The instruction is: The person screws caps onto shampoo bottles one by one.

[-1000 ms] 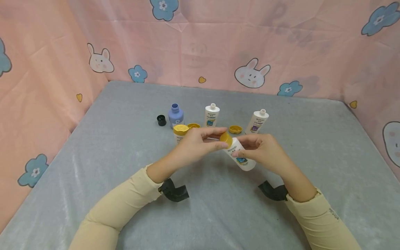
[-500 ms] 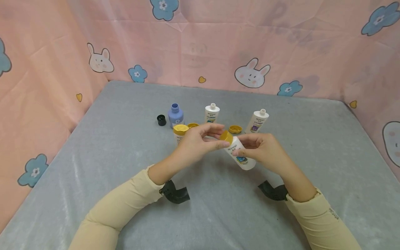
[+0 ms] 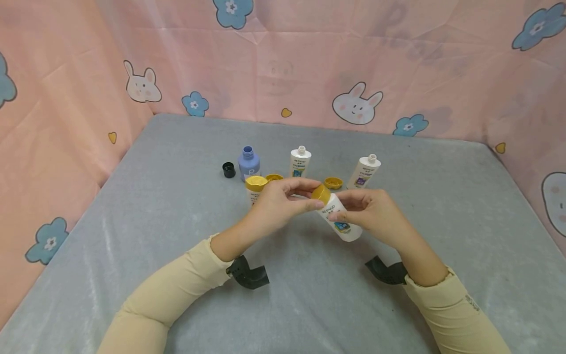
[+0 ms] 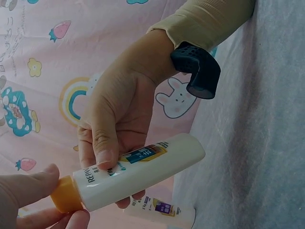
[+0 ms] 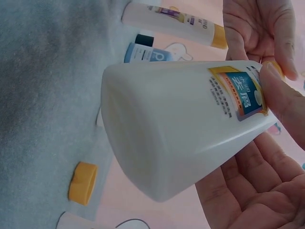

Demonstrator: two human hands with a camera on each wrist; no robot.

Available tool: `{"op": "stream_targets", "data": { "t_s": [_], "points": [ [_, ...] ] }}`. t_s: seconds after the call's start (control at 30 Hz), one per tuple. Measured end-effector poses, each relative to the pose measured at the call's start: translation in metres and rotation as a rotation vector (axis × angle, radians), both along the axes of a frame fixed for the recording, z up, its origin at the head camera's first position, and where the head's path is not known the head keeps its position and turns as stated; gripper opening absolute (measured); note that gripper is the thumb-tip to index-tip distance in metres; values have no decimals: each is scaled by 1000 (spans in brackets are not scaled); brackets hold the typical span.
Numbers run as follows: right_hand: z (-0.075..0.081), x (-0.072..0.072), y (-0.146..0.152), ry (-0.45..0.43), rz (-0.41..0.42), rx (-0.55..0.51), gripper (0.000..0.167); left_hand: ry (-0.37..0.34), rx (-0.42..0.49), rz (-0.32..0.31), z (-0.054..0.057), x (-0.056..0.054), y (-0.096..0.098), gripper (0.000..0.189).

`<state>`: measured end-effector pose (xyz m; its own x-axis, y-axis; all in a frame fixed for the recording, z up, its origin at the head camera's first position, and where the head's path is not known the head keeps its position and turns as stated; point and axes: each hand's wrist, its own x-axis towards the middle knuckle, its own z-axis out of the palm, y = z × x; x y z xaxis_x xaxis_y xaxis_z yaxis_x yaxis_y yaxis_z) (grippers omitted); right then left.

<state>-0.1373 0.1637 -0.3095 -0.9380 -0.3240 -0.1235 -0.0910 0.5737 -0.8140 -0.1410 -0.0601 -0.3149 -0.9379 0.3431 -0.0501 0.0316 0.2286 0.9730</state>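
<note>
Currently | white bottle (image 3: 342, 227) | long axis slanted | gold cap (image 3: 322, 193) up-left

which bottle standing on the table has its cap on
The white bottle partly behind the left hand: its gold cap is on, while the blue bottle and both rear white bottles show bare necks.

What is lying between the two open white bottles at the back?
One gold cap lies there on the table; the head view shows it.
</note>
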Motion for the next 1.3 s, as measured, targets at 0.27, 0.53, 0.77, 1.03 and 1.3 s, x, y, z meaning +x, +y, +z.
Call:
{"op": "stream_targets", "data": {
  "t_s": [0.27,0.53,0.77,1.03,1.3],
  "points": [
    [0,-1,0,0,1,-1,39,10,6,-25,-1,-1,-1,41],
    [0,0,0,-3,20,-7,40,36,-1,-64,0,-1,-2,40],
    [0,0,1,-1,11,-13,42,25,33,-71,0,-1,-3,42],
    [3,1,3,-5,-10,-31,43,18,43,-43,0,-4,-5,38],
    [3,2,1,-6,1,-15,42,24,8,-41,-1,-3,-3,33]
  ]
}}
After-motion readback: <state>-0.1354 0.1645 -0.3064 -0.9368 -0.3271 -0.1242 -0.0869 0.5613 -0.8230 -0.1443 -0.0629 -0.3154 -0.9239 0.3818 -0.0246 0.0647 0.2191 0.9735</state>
